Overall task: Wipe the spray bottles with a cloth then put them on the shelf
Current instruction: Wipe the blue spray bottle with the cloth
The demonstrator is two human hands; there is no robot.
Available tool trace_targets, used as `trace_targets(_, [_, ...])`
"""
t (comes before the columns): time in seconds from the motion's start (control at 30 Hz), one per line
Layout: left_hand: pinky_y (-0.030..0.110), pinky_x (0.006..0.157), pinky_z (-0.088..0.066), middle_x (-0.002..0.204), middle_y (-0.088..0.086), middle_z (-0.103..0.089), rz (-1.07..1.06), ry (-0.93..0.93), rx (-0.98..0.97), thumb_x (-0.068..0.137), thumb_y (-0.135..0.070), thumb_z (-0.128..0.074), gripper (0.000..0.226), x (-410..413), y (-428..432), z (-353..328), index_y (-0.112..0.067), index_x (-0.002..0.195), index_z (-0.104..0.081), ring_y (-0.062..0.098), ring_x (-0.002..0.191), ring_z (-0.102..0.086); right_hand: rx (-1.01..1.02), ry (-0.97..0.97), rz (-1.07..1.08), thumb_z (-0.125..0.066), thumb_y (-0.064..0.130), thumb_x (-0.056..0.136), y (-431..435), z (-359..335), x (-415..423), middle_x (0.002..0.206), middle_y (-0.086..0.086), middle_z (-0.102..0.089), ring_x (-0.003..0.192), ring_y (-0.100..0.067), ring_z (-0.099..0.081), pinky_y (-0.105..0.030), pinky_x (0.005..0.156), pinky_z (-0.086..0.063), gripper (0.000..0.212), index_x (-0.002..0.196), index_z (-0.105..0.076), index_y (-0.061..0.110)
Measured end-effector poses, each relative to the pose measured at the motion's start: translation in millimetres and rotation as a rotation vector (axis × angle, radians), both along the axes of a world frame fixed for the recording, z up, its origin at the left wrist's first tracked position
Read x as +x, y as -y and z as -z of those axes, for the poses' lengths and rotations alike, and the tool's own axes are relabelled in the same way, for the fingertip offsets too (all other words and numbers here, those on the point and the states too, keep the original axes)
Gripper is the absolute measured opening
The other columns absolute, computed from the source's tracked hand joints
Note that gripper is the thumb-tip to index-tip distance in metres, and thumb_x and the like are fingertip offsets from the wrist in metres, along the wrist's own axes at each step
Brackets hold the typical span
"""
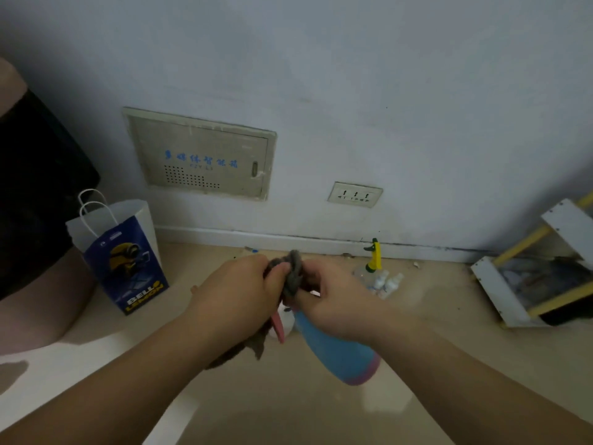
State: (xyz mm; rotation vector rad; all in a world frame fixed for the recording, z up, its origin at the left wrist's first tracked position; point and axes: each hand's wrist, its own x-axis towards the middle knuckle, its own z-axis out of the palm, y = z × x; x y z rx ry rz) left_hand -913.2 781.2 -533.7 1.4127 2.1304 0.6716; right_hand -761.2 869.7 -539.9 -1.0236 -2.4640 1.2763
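Here, blue bottle [333, 351] in right grip [333, 300], cloth [293, 274] in left grip [237, 290].

From my feed, the left hand [237, 290] sits at 9 o'clock of the cloth [293, 274] and the right hand [333, 300] at 3. The bottle [330, 345] runs below them toward 5 o'clock. The bag [125, 261] stands on the floor [433, 316] at 9 o'clock from the hands. On the wall [417, 91] behind, the panel [202, 155] is at 11 o'clock and the socket [354, 194] at 1. A sprayer [373, 258] and small bottles [386, 282] stand at 2 o'clock, near the right hand. The shelf [494, 284] lies at 3 o'clock, well apart.
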Motion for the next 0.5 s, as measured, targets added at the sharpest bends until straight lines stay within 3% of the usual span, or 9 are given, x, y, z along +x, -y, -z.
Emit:
trace_targets(0.07, [0.04, 0.076, -0.055, 0.069, -0.001, -0.063, -0.019, -0.021, -0.056, 0.102, -0.061, -0.033, 0.056, -2.4, -4.9, -0.8, -0.021, 0.072, -0.06, 0.019, 0.071, -0.062, 0.022, 0.013, 0.002, -0.061, 0.03, 0.09, 2.6, 3.4, -1.9, 0.092, 0.004, -0.075, 0.089, -0.016, -0.073, -0.049, 0.083, -0.061, 0.012, 0.099, -0.068, 0.026])
trace_targets(0.17, [0.035, 0.066, -0.047, 0.072, -0.006, -0.062, 0.023, -0.032, 0.114, 0.102, -0.057, -0.041, 0.041, 8.1, 1.6, -4.0, -0.024, 0.083, -0.056, 0.019, 0.075, -0.061, 0.048, -0.036, 0.026, -0.056, 0.041, 0.083, -0.8, -1.4, 2.2, 0.097, 0.007, -0.076, 0.094, -0.013, -0.073, -0.041, 0.083, -0.062, 0.027, 0.103, -0.067, 0.027])
trace_targets(0.27, [0.039, 0.072, -0.048, 0.087, 0.0, -0.066, 0.151, -0.022, 0.214, 0.106, -0.04, -0.042, 0.024, 10.5, 4.2, -0.9, -0.022, 0.096, -0.054, 0.022, 0.082, -0.061, 0.027, -0.028, 0.07, -0.069, 0.017, 0.092, -17.2, -4.4, 15.2, 0.101, 0.007, -0.079, 0.098, -0.005, -0.074, -0.027, 0.086, -0.061, 0.015, 0.106, -0.072, 0.019])
trace_targets(0.37, [0.039, 0.073, -0.05, 0.092, 0.003, -0.068, 0.194, -0.158, 0.129, 0.108, -0.039, -0.037, 0.024, 2.4, 10.8, 7.7, -0.023, 0.096, -0.05, 0.026, 0.084, -0.063, -0.005, -0.019, 0.314, -0.075, 0.012, 0.092, -37.5, 4.7, 35.1, 0.09, -0.014, -0.078, 0.086, -0.027, -0.074, -0.041, 0.076, -0.058, 0.008, 0.092, -0.068, 0.009])
trace_targets(0.5, [0.043, 0.074, -0.055, 0.081, -0.002, -0.066, 0.077, 0.037, 0.099, 0.107, -0.043, -0.039, 0.031, -3.2, 19.1, 17.5, -0.023, 0.091, -0.057, 0.019, 0.075, -0.063, -0.095, -0.065, 0.513, -0.077, 0.015, 0.092, -39.4, 8.4, 45.0, 0.081, -0.009, -0.075, 0.061, -0.006, -0.06, -0.014, 0.053, -0.042, 0.015, 0.086, -0.064, 0.009])
